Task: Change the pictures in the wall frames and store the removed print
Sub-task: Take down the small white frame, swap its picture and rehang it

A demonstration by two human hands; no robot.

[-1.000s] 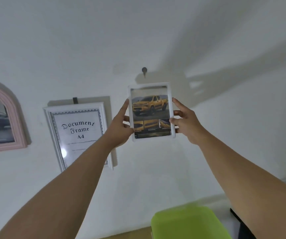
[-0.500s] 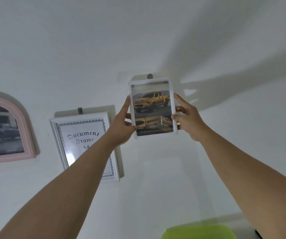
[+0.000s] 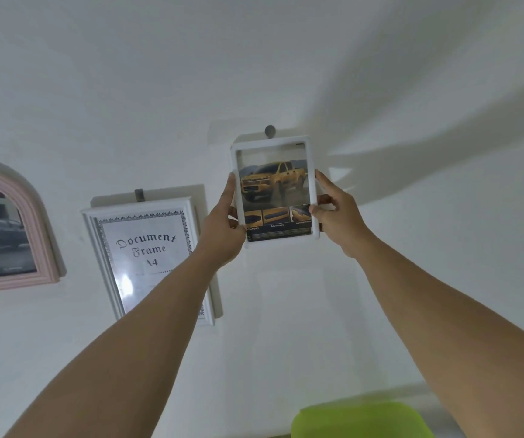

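**You hold the small white frame just under the wall hook.**
Your left hand grips its left edge and your right hand its right edge, thumbs in front, fingers curled behind. The yellow truck print sits inside it. Its top rim meets the hook; whether it hangs there you cannot tell. Down-left of the hook hangs the document frame.
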